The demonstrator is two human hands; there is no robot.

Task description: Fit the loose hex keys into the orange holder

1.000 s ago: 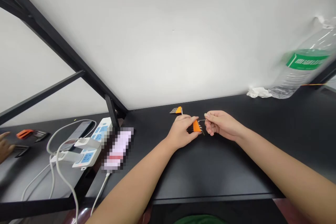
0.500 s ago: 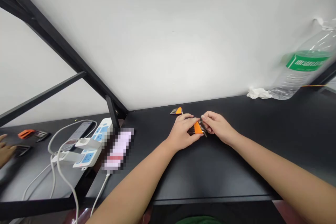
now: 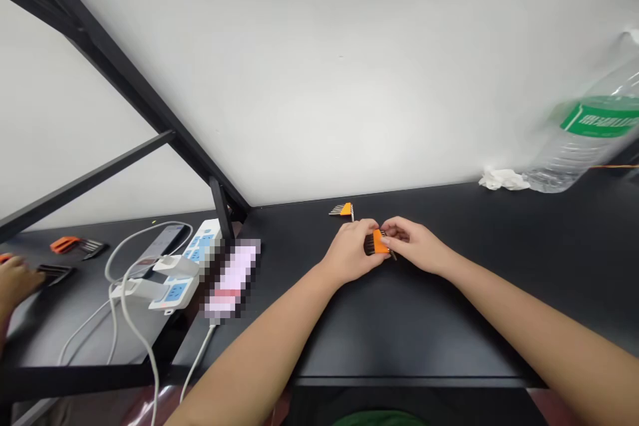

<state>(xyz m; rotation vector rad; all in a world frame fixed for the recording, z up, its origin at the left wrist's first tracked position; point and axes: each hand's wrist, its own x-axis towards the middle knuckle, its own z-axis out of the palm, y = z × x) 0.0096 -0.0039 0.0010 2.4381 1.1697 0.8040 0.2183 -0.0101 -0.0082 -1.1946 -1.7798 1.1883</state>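
Note:
Over the black desk my left hand (image 3: 352, 249) grips a hex key set (image 3: 379, 241), an orange holder with dark metal keys, between thumb and fingers. From the right, my right hand (image 3: 412, 244) closes on the same set, its thumb against the holder's right side and its fingers curled at the key ends. Which single key those fingers touch is hidden. Just behind, near the wall, lies a second orange hex key set (image 3: 345, 210) with its keys fanned out, touched by neither hand.
To the left are a blurred-out phone (image 3: 233, 276) on a cable, a power strip (image 3: 192, 259) with chargers, and a black metal frame (image 3: 124, 90). Another person's hand (image 3: 20, 283) works near orange tool holders (image 3: 64, 244). At right stand crumpled tissue (image 3: 502, 180) and a large bottle (image 3: 594, 123).
My right hand has moved in from pinching a thin key end to pressing against the orange holder. The left keeps its grip. The whole view has shifted slightly.

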